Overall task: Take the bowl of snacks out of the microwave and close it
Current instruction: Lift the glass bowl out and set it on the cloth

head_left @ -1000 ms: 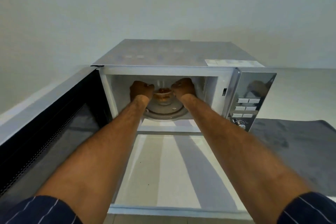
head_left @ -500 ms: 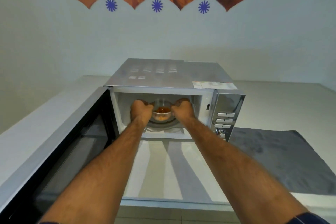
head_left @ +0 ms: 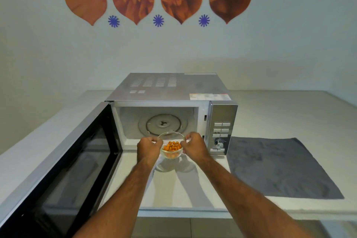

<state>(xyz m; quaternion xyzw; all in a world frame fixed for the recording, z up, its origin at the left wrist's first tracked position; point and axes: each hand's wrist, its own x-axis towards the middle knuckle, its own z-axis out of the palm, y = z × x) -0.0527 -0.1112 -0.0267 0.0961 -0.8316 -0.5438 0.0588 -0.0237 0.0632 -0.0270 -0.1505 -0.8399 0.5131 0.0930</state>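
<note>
the bowl (head_left: 171, 147), inside the microwave (head_left: 193, 110) a moment ago, now hangs clear above the counter (head_left: 173, 193), both hands' fingers (head_left: 157, 142) pinching its rim; door (head_left: 63, 170) remains open.

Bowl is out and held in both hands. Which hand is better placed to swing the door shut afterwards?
Probably the left hand: the open door hangs out on the left side, nearest that arm. The right hand could keep the bowl or set it on the grey mat.
</note>
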